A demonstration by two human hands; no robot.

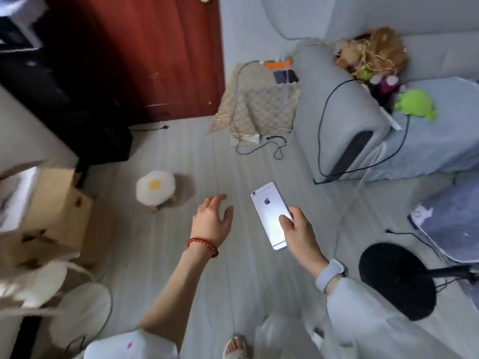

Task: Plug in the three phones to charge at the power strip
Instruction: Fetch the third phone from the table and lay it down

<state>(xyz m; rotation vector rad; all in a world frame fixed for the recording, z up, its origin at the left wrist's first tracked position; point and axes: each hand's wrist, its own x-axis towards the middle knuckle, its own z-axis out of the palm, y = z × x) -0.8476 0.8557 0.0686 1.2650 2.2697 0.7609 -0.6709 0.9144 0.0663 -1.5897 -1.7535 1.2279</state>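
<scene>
Pale floor (181,156) lies open between the red door (145,53) and grey sofa (337,104). The right hand (300,229) pinches a silver phone (272,213), back up, camera end pointing away. The left hand (212,218) hovers, fingers spread.

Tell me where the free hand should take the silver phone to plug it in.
Take the phone by its long edges near the camera end, coming from the left. The right hand grips the lower end, back side up, so the upper half is bare, and the open left hand is beside it. Probably leave the bottom end free afterwards; the port is not visible here.
</scene>
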